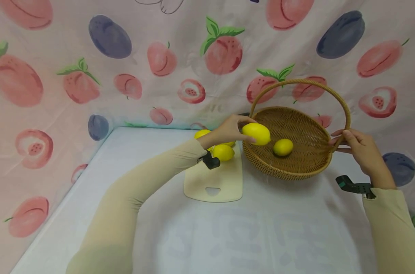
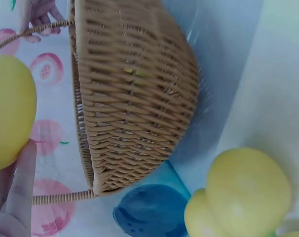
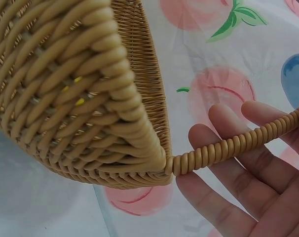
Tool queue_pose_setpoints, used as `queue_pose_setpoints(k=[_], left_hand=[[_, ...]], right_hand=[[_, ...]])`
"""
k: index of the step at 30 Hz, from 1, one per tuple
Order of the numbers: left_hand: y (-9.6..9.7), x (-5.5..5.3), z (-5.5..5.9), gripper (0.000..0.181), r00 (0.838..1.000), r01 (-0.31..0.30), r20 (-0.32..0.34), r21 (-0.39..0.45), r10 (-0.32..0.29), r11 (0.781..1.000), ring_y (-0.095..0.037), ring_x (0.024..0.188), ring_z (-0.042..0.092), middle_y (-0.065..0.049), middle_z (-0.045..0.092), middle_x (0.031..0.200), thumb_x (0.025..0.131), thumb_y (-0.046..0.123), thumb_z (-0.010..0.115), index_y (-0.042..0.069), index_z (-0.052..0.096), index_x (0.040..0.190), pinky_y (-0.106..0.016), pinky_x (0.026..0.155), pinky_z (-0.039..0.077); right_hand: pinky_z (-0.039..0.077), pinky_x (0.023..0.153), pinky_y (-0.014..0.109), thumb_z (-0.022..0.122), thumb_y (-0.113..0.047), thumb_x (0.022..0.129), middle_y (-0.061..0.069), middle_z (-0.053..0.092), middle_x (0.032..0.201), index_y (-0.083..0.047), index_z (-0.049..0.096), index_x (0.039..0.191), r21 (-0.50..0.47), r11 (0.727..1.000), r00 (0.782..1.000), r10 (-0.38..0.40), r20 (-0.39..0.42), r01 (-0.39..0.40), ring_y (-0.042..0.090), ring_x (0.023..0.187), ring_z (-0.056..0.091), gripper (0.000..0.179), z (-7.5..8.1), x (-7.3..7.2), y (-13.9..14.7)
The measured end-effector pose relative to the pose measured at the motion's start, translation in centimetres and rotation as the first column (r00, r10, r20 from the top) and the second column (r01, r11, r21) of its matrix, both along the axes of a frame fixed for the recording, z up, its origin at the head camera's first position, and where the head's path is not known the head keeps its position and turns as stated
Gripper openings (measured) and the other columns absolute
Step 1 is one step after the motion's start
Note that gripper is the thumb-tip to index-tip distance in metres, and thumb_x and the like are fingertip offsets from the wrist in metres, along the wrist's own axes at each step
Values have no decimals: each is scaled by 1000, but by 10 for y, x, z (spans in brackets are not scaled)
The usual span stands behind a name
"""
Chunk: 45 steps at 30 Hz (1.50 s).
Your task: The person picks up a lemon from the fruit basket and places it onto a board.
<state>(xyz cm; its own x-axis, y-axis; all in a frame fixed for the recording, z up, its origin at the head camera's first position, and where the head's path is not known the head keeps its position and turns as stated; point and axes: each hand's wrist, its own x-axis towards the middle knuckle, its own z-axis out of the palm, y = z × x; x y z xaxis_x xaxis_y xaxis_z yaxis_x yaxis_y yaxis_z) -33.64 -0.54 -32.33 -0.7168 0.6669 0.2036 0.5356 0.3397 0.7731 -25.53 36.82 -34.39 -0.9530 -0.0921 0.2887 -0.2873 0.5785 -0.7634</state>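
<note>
My left hand (image 1: pixel 233 129) grips a yellow lemon (image 1: pixel 256 134) over the left rim of a brown wicker basket (image 1: pixel 305 133). In the left wrist view the held lemon (image 2: pixel 11 111) shows at the left edge, with my fingers against its lower side. Another lemon (image 1: pixel 283 147) lies inside the basket. At the basket's right side, my right hand (image 1: pixel 359 148) holds the lower end of the arched handle (image 3: pixel 238 143). Its thumb is largely cut off in the right wrist view, where several fingers lie behind and under the handle.
Left of the basket, a cream cutting board (image 1: pixel 214 182) bears several lemons (image 1: pixel 223 152), partly hidden behind my left wrist. A white table (image 1: pixel 152 236) spreads beneath. Behind it hangs a cloth (image 1: pixel 132 102) printed with fruit.
</note>
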Motion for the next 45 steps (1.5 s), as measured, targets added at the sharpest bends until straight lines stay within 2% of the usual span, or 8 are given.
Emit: queue_pose_setpoints(k=[6,9,15,22,29,34,40,45], left_hand=[[-21,16,-3,55,998,-22,52,73,19,997,-17,101,62,-8,62,122,75,18,80,6,59,125,-21,83,54],[-29,22,-8,55,996,-34,90,102,25,994,-18,100,62,-9,62,121,75,16,80,6,59,125,-23,86,54],[-44,32,-20,55,994,-72,87,106,63,992,-19,97,61,-9,62,117,74,16,80,7,60,124,-28,89,53],[-57,35,-41,58,987,-140,86,71,134,988,-21,101,61,-8,61,121,72,19,82,9,60,125,-27,89,53],[-66,39,-63,59,985,-173,35,30,172,985,-21,104,59,-7,62,120,71,21,83,8,60,124,-29,89,53],[-70,43,-79,59,979,-197,60,19,195,980,-21,108,58,-8,62,122,71,21,83,8,60,124,-28,92,52],[-74,47,-95,59,975,-213,69,-2,213,977,-22,108,58,-9,60,123,72,21,82,7,60,124,-30,93,52],[-75,46,-103,59,971,-230,68,-18,231,973,-23,108,59,-9,62,122,71,21,82,7,60,124,-31,91,52]], right_hand=[[51,64,7,33,-26,103,-22,65,83,-12,59,105,-7,1000,1000,5,-1,-5,-11,83,60,30,1,1,0],[51,64,7,33,-26,103,-23,65,83,-15,59,105,-7,1000,1000,5,3,-5,-11,83,60,29,1,1,-1],[50,64,7,33,-27,103,-23,64,83,-10,58,107,0,1000,1000,-4,5,4,-11,83,59,31,2,1,-2],[50,64,7,32,-27,103,-23,64,83,-9,58,107,3,1000,1000,-4,6,4,-11,82,59,32,2,0,-2],[50,64,7,33,-26,103,-23,64,83,-4,57,108,6,1000,1000,-2,3,2,-11,82,59,34,4,0,-3],[51,64,8,33,-26,103,-22,64,83,1,56,109,8,1000,1000,-7,5,7,-10,81,60,36,2,0,-2],[51,64,8,33,-26,103,-22,64,82,-6,59,106,-5,1000,1000,-4,4,4,-9,80,60,32,0,1,-2],[50,64,7,33,-26,103,-22,64,83,-14,59,104,2,1000,1000,-3,4,3,-10,81,59,29,2,2,-2]])
